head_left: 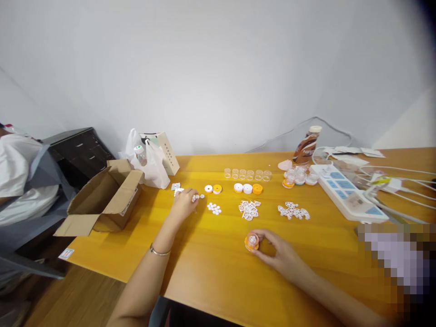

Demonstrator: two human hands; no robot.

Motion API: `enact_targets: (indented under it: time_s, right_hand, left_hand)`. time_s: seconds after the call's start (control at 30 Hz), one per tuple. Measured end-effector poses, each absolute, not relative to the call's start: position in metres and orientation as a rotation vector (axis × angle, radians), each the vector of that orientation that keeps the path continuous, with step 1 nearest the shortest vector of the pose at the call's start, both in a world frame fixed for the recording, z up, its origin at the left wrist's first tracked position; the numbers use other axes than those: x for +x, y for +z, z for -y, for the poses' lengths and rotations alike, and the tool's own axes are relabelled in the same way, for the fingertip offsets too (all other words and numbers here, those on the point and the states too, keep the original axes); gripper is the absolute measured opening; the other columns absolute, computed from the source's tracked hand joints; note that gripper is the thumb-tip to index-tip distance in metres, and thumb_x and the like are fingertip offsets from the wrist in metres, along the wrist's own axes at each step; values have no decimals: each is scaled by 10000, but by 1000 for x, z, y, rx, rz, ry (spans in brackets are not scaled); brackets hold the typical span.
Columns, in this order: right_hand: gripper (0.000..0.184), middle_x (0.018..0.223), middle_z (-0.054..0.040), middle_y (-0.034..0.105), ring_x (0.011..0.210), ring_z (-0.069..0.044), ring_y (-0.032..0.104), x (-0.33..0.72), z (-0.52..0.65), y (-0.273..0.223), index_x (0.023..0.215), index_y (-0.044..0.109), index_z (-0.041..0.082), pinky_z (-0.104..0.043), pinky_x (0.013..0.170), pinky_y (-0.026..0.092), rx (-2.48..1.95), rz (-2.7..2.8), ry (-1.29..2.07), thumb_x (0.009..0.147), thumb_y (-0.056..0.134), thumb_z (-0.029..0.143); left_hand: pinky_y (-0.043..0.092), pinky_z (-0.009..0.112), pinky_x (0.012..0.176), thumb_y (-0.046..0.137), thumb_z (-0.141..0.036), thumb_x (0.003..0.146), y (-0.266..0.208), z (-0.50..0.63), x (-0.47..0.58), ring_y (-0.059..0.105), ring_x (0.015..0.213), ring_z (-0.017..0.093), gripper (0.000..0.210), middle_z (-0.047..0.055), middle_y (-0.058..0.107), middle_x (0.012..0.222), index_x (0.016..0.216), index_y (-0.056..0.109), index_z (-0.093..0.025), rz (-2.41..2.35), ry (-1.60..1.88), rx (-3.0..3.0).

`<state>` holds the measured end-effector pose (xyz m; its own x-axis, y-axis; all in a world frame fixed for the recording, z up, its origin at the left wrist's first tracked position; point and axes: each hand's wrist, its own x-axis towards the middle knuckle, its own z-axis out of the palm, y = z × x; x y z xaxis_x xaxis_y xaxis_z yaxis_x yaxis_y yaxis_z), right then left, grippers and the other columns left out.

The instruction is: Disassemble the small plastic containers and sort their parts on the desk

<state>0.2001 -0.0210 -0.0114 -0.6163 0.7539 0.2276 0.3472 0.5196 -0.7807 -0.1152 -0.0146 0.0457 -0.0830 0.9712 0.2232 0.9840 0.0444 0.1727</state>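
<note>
Right hand [282, 255] is closed on the orange round piece [252, 242]: thumb on the near side, forefinger on the far side, piece sitting at the fingertips, left of the palm. White bits show in its middle. Piece is low over or on the table [204, 268]; can't tell if it touches.

Left hand [185, 203] is reached forward, palm down, fingertips at the small white parts [195, 198]; parts lie at and just right of the fingers. Can't tell whether any is pinched.

Right of the left hand: white discs [214, 209], near, loose cluster. Beyond the orange round piece: pile of white openwork pieces [250, 210], well apart from either hand; second openwork pile [293, 211] to its right. Farther back, white and orange rings in two groups, one pair [213, 189] and one trio [248, 188], then a row of clear cups [242, 175]. Capped pieces [299, 176] cluster beside the power strip [347, 193]. Open cardboard box [131, 193] on the left side.
</note>
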Motion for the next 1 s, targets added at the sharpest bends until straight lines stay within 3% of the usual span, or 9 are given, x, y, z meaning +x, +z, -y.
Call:
enact_targets:
  time_s: [0.17,0.27,0.33,0.6,0.87,1.0]
  right_hand:
    - [170,860,-38,652,821,-199,611,194,15,-6,894,579,213,-330,779,491,-870,2235,996,775,576,335]
    - [172,850,-36,638,807,-194,598,192,11,-7,869,586,212,-325,759,485,-838,2243,983,761,600,345]
    - [176,839,-30,625,789,-188,583,192,9,-8,872,589,215,-317,737,477,-832,2251,974,752,616,341]
    - [175,766,2,574,733,-170,517,193,12,-13,849,569,219,-290,691,438,-933,2274,1034,735,642,331]
    - [184,727,14,565,699,-161,513,191,14,-7,767,554,212,-283,664,419,-954,2301,1087,720,657,357]
    - [271,800,-7,581,747,-176,535,191,18,-5,891,521,217,-295,684,427,-996,2294,1015,744,621,421]
  left_hand:
    - [428,275,816,532,-372,839,47,38,-56,574,877,164,263,55,623,951,1017,581,-185,1824,-907,-2755]
    - [441,262,804,633,-433,750,35,47,-25,563,893,167,414,61,606,986,1073,558,-186,1664,-956,-3055]
    - [445,248,773,623,-410,766,25,49,-15,559,869,160,387,61,600,963,1070,560,-180,1643,-929,-3137]
    - [434,216,703,599,-361,795,10,46,-12,535,799,136,320,50,573,898,1048,568,-168,1673,-960,-3209]
    - [398,214,667,721,-454,640,2,47,-4,497,743,128,440,19,548,847,922,545,-165,1777,-1068,-3128]
    - [373,213,642,691,-431,683,-1,47,-1,472,721,122,367,5,525,815,869,513,-169,1864,-1010,-3070]
